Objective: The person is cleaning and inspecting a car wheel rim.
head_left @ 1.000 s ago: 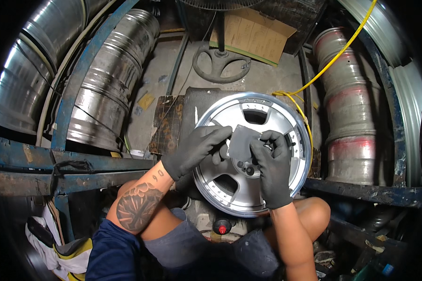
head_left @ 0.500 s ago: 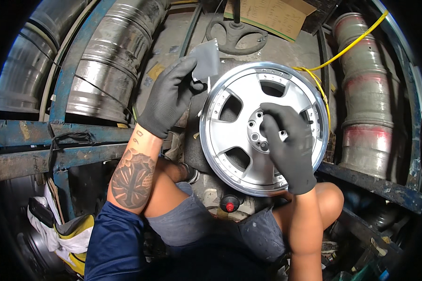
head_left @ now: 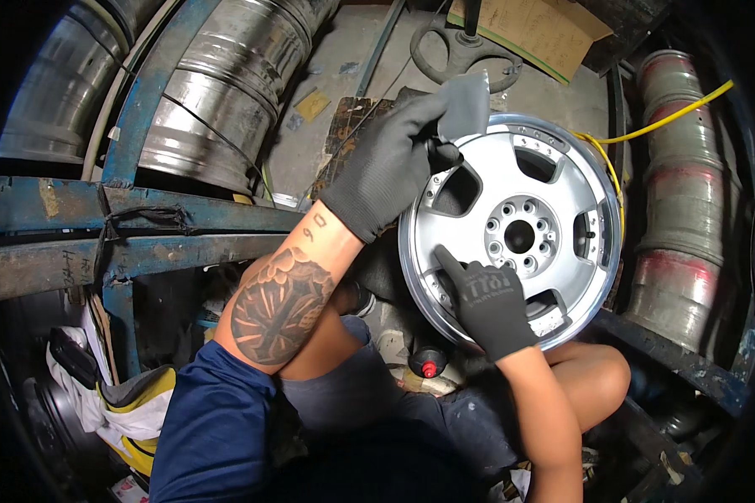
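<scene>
Left hand (head_left: pixel 394 163) pinches a grey sanding sheet (head_left: pixel 466 105) at the alloy wheel's (head_left: pixel 554 197) eleven o'clock; right hand (head_left: pixel 488 300) rests open at seven.

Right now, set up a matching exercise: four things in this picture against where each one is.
Things:
1. left hand
2. right hand
3. alloy wheel
4. yellow cable

Places:
A. propped before the person's knees, face toward the camera
B. runs from the upper right to the wheel's top right rim
C. at the wheel's upper left edge, pinching a grey abrasive sheet
D. on the wheel's lower left spoke

Pairs: 1-C, 2-D, 3-A, 4-B
</scene>
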`<control>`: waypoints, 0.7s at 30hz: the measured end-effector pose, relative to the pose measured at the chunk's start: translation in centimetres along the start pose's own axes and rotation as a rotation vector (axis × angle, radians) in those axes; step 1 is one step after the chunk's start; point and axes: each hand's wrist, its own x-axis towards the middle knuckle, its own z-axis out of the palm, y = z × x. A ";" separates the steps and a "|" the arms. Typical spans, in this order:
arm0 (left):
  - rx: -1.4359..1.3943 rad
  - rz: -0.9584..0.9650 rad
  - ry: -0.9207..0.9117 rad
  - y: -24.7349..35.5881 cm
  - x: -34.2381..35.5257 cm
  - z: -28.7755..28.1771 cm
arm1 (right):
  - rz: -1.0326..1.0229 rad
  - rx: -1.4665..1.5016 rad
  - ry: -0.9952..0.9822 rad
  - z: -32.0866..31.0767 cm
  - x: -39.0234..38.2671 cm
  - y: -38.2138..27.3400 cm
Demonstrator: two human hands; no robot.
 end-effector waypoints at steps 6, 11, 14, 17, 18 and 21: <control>-0.420 -0.074 0.083 1.9 0.0 -0.1 | 0.130 -0.423 -0.296 3.7 2.3 -3.8; 0.677 0.252 0.111 1.6 -0.9 -1.0 | -0.005 -0.645 -0.301 3.4 0.6 -3.8; 0.620 0.225 0.118 1.8 -1.2 -0.6 | -0.013 -0.646 -0.331 2.4 0.5 -3.9; 0.545 0.204 0.105 1.8 -1.6 -0.4 | -0.034 -0.605 -0.354 2.0 0.5 -3.7; 0.539 0.218 0.094 1.8 -1.6 -0.6 | -0.030 -0.565 -0.378 2.1 0.5 -3.6; 0.492 0.140 0.065 1.8 -1.5 -0.7 | 0.027 -0.453 -0.432 0.8 0.8 -3.4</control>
